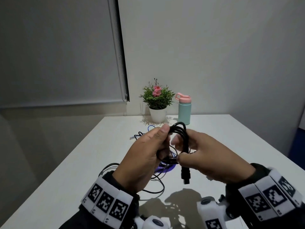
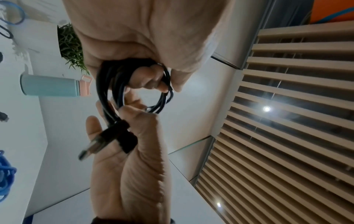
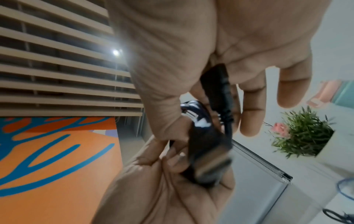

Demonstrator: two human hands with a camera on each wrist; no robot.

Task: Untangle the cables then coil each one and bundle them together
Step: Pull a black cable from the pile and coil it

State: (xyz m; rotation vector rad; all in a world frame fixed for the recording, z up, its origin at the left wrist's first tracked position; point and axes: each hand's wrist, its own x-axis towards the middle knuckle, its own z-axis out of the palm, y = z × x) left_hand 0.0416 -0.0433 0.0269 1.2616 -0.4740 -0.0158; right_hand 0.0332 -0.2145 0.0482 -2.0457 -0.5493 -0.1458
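Observation:
A black cable [image 1: 180, 134] is wound into a coil and held above the white table [image 1: 231, 142]. My left hand [image 1: 162, 142] grips one side of the coil, thumb on top; the left wrist view shows the fingers [image 2: 151, 78] curled through the loops [image 2: 107, 84]. My right hand [image 1: 179, 157] pinches the cable's loose end just above its black plug [image 1: 185, 175], which hangs down. In the left wrist view the plug [image 2: 95, 145] lies across the right palm. Below the hands, thin black and white cables [image 1: 156, 184] and a blue cable [image 1: 151, 128] lie loose on the table.
A potted plant [image 1: 157, 104] and a mint bottle with a pink lid [image 1: 184, 111] stand at the table's far edge. A purple round sticker [image 1: 165, 168] sits under the loose cables. A closed blind [image 1: 57, 55] covers the window at left.

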